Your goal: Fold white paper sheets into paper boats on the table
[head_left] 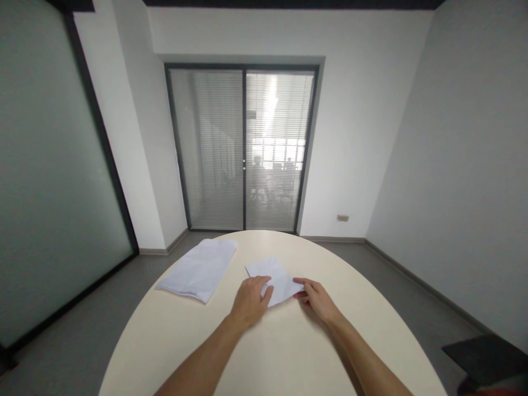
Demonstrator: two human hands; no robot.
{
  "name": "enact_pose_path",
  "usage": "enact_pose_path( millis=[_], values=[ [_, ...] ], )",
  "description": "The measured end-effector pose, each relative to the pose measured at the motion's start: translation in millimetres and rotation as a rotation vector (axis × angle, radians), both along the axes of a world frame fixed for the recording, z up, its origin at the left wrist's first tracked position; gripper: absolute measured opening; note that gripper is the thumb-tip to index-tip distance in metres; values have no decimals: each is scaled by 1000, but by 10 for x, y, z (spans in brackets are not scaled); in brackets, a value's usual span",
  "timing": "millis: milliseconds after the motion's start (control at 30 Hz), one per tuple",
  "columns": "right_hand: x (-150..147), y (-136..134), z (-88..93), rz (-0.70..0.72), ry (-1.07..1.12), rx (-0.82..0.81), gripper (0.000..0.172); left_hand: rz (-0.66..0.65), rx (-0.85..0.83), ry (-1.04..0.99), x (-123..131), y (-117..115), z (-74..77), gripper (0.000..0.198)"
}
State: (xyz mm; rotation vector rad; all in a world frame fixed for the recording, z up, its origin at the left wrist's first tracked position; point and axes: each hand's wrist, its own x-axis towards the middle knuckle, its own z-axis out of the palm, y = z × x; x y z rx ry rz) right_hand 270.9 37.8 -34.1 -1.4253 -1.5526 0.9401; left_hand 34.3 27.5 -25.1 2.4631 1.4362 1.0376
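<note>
A folded sheet of white paper (277,279) lies on the round cream table (272,352) in front of me. My left hand (251,297) rests on the paper's left side, fingers stretched over it and thumb apart. At the paper's right corner, my right hand (315,297) pinches the edge between thumb and fingers. That corner looks slightly raised, though the fingers partly hide it. To the left of my left hand, a stack of white paper sheets (200,269) lies near the table's edge.
Beyond the table stands a dark-framed glass door (244,148) with blinds. A frosted glass panel (53,165) is on the left. White walls (462,165) enclose the right side. A dark flat object (487,357) is at the lower right, beside the table.
</note>
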Motion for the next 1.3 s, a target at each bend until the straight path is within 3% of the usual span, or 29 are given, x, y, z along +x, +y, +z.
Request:
enact_pose_path(
  millis=[200,433,567,700,867,1100,1200,1300],
  values=[
    [-16,-93,151,36,-378,171,46,-122,-44,97,-7,-2,-53,46],
    [-70,-256,319,223,-602,260,55,-93,-45,134,-28,23,-53,26],
    [-78,-252,325,217,-696,320,56,-38,-55,164,-10,2,5,22],
    [-41,-191,290,160,-705,376,57,6,-64,191,-8,1,-2,18],
    [-1,-163,196,200,-661,394,39,-22,-36,153,-5,-20,-7,22],
    [-224,-307,312,379,-632,394,30,-252,-69,184,5,-36,-49,43],
    [-305,-307,260,394,-608,399,36,-277,-171,246,-18,-19,-90,58],
    [-278,-254,171,348,-717,270,59,-282,-244,304,-39,-14,-80,67]
  ],
)
